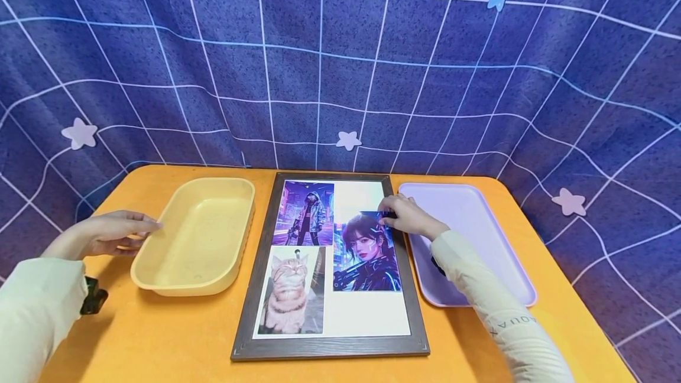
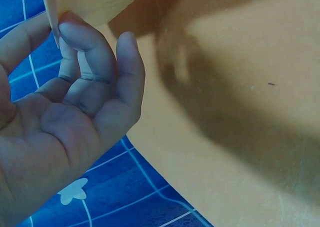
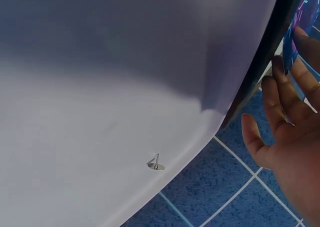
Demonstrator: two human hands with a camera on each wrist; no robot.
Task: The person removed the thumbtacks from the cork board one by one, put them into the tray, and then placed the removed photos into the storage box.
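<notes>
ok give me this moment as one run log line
left hand: holds yellow tray | right hand: pinches portrait picture on frame | purple tray: right of frame

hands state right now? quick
Left hand: holding the rim of the yellow tray, pinched between thumb and fingers.
Right hand: holding the portrait picture near its upper right corner.

Behind the counter [image 1: 170, 336], orange-topped with rounded far corners, hangs rippled dark-blue fabric [image 1: 298, 75] crossed by white and light-blue lines. It also wraps past the counter's left and right sides. A pale star [image 1: 348, 140] sits just above the counter's far edge; a pinkish star [image 1: 569, 201] lies beyond its right side. Soft shadows darken the counter's top.
</notes>
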